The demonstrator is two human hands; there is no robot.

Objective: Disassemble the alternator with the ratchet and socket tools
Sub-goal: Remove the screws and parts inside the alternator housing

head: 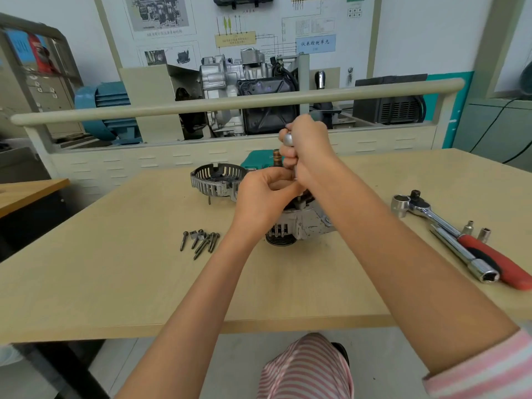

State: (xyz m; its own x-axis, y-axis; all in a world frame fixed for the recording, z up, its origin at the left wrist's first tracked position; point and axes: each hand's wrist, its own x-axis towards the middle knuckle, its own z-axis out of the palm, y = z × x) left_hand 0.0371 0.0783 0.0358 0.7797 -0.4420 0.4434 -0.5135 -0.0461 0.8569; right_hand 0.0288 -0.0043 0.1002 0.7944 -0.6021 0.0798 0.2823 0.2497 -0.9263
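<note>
We can't see the alternator [299,223] top, both hands cover it. Red ratchet handle [501,260] clipped by right edge. Wall chart [315,43] text unreadable.

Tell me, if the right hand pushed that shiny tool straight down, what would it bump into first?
Probably the alternator. The right hand grips a silver tool pointing down at the alternator's top, beside the left hand. The tip is hidden, so it may already touch.

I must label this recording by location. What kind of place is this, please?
Probably an automotive training workshop. A cutaway engine or gearbox unit stands on a display stand behind the table, wiring diagrams hang on the wall, and an alternator sits half dismantled beside a ratchet.
</note>
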